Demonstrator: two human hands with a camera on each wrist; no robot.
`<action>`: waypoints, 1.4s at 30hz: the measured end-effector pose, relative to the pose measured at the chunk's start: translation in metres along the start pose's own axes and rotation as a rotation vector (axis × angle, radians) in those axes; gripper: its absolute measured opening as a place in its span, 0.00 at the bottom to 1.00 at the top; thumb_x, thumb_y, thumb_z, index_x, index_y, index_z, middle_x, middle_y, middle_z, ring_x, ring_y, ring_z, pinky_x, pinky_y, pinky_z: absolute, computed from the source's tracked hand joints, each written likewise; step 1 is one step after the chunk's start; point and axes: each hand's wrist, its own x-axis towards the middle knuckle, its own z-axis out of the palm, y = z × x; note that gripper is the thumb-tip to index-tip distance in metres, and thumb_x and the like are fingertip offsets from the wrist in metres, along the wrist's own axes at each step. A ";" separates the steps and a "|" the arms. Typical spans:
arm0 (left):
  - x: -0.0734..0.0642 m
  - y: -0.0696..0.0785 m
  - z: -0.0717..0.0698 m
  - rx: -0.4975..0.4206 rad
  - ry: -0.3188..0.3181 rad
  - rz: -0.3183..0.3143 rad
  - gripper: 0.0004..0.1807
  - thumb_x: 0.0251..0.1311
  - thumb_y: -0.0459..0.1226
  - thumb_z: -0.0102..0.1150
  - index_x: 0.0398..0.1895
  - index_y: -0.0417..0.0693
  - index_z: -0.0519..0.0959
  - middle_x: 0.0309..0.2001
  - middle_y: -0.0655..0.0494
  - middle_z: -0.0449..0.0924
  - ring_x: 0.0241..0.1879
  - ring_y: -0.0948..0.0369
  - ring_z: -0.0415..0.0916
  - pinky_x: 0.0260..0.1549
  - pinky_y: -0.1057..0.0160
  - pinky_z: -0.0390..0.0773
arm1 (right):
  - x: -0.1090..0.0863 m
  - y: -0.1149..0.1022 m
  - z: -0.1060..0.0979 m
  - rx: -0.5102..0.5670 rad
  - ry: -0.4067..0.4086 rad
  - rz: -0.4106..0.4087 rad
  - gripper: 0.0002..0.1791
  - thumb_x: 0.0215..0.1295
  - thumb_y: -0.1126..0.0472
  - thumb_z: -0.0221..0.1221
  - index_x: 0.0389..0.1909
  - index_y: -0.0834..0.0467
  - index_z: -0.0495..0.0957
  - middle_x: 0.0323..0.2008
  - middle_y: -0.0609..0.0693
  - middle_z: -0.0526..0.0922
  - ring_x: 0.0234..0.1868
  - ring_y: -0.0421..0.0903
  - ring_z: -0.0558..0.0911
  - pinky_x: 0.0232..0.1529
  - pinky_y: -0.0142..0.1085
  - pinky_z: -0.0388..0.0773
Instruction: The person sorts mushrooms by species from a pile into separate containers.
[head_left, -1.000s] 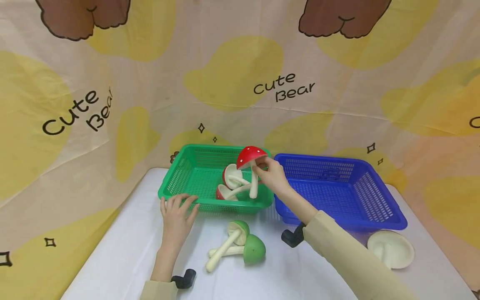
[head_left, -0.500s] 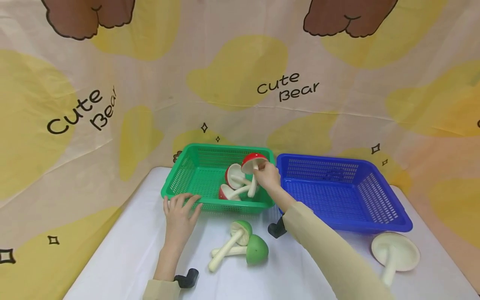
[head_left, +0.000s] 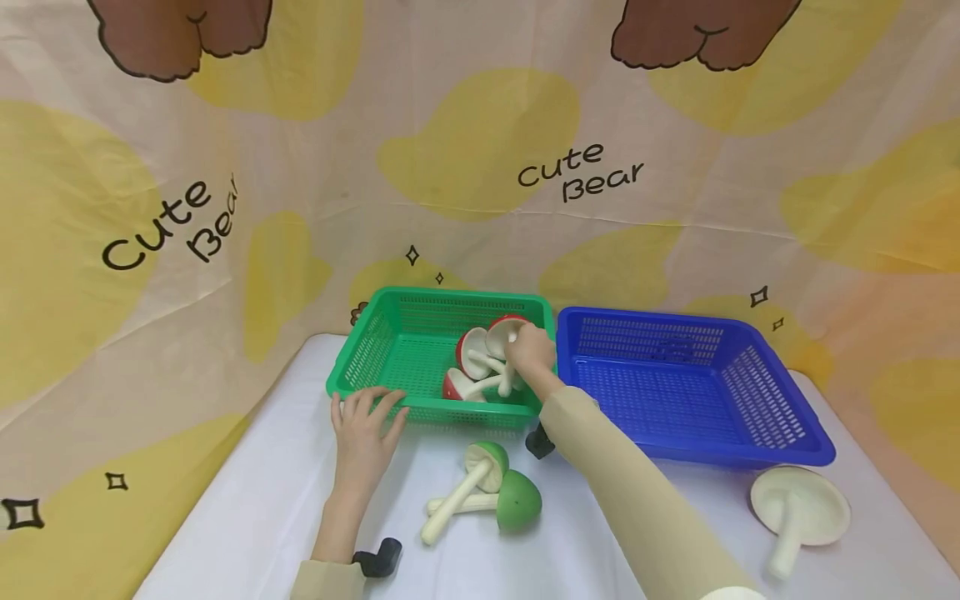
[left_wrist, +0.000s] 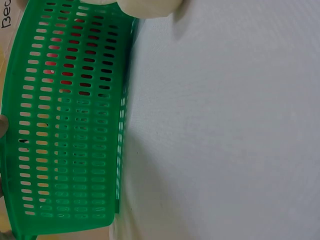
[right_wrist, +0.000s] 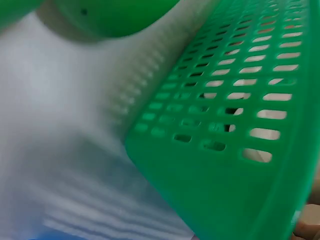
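Note:
My right hand (head_left: 532, 352) pinches a red-capped toy mushroom (head_left: 504, 337) low inside the green basket (head_left: 435, 408), at its right end. Part of that mushroom's stem is hidden by the hand. Beside it, two more red toy mushrooms lie with their pale undersides up: one red mushroom (head_left: 473, 350) behind, the other red mushroom (head_left: 456, 386) by the front wall. My left hand (head_left: 362, 442) rests its fingertips on the basket's front-left rim. In the left wrist view, those fingertips (left_wrist: 3, 126) barely show at the left edge.
Two green toy mushrooms lie crossed before the basket, one green cap (head_left: 519, 502) facing right. A blue basket (head_left: 697, 454) stands close on the right. Beyond its front-right corner lies a pale toy mushroom (head_left: 802, 504), underside up. A printed cloth (head_left: 480, 167) hangs behind the white table (head_left: 247, 517).
My right hand has lowered the red mushroom from above the green basket down into it, beside the others. The left hand has stayed on the rim. The view has shifted slightly.

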 end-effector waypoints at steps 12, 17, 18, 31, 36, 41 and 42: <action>0.000 0.000 -0.002 0.006 0.004 0.005 0.14 0.51 0.36 0.71 0.42 0.50 0.83 0.44 0.46 0.80 0.51 0.46 0.70 0.63 0.26 0.48 | 0.004 -0.005 0.013 -0.101 0.016 -0.025 0.12 0.58 0.66 0.57 0.43 0.60 0.81 0.40 0.59 0.86 0.42 0.58 0.84 0.36 0.46 0.82; -0.001 0.000 0.000 0.006 0.005 0.003 0.14 0.50 0.35 0.71 0.42 0.50 0.83 0.44 0.46 0.80 0.50 0.46 0.71 0.63 0.26 0.48 | 0.008 -0.001 0.016 -0.142 -0.010 -0.066 0.12 0.60 0.66 0.56 0.44 0.61 0.81 0.41 0.59 0.85 0.41 0.57 0.84 0.33 0.44 0.82; -0.001 0.000 0.000 0.007 0.005 0.003 0.14 0.50 0.36 0.71 0.42 0.50 0.83 0.44 0.46 0.80 0.50 0.46 0.71 0.63 0.26 0.48 | 0.009 0.000 0.016 -0.144 -0.013 -0.079 0.11 0.60 0.66 0.56 0.43 0.62 0.81 0.41 0.59 0.85 0.40 0.57 0.84 0.31 0.43 0.81; 0.000 -0.001 0.002 0.008 0.004 0.001 0.14 0.50 0.35 0.71 0.42 0.50 0.83 0.44 0.47 0.80 0.51 0.46 0.70 0.63 0.26 0.48 | 0.018 0.004 -0.004 -0.154 -0.079 -0.257 0.21 0.63 0.68 0.50 0.12 0.52 0.58 0.13 0.44 0.54 0.18 0.41 0.53 0.16 0.30 0.53; 0.000 0.000 0.002 0.002 -0.001 -0.004 0.13 0.51 0.35 0.70 0.42 0.50 0.83 0.45 0.46 0.80 0.51 0.46 0.70 0.63 0.26 0.47 | 0.015 0.008 -0.017 -0.131 -0.104 -0.290 0.20 0.59 0.71 0.46 0.12 0.51 0.54 0.13 0.43 0.50 0.18 0.40 0.47 0.17 0.30 0.46; 0.001 0.000 0.001 0.011 -0.003 -0.001 0.13 0.51 0.36 0.70 0.42 0.50 0.83 0.45 0.46 0.80 0.51 0.46 0.70 0.63 0.26 0.48 | 0.007 0.014 -0.032 -0.122 -0.119 -0.354 0.19 0.59 0.69 0.46 0.13 0.51 0.54 0.14 0.43 0.49 0.19 0.40 0.47 0.18 0.30 0.45; 0.001 0.000 0.001 0.013 -0.003 -0.001 0.13 0.51 0.36 0.70 0.42 0.50 0.83 0.45 0.46 0.80 0.51 0.46 0.70 0.63 0.26 0.48 | 0.005 0.015 -0.035 -0.116 -0.124 -0.368 0.19 0.60 0.69 0.46 0.13 0.51 0.55 0.14 0.43 0.50 0.19 0.40 0.47 0.18 0.30 0.46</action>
